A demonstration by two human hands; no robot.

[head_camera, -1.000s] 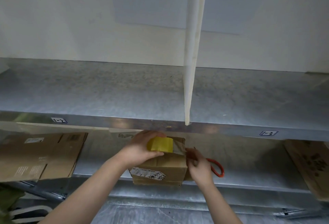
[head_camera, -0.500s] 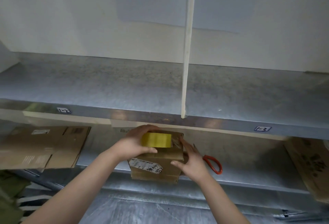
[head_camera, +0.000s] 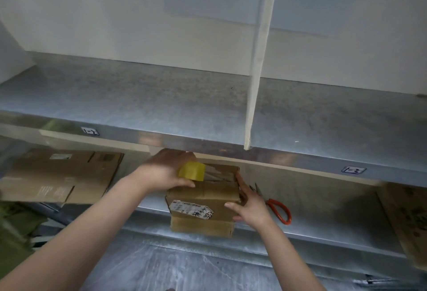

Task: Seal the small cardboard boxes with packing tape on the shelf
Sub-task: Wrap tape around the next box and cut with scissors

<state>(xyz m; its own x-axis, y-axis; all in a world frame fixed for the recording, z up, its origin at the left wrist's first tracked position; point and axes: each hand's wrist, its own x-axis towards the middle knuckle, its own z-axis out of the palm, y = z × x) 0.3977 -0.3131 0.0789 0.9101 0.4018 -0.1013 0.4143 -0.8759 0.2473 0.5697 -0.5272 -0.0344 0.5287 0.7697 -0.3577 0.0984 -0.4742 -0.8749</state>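
From the head camera, the left hand (head_camera: 165, 171) grips a yellow tape roll (head_camera: 191, 171) on top of the small cardboard box (head_camera: 215, 192), which stands on the lower shelf (head_camera: 323, 209) between both hands. The right hand (head_camera: 250, 206), fingers straight, presses the box's right side. Orange-handled scissors (head_camera: 278, 209) lie just right of it.

Scissors (head_camera: 271, 202) blades part hidden behind R hand (head_camera: 251, 207); cardboard (head_camera: 404, 216) cut off at frame's right edge; label (head_camera: 191, 208) txt too small to read.
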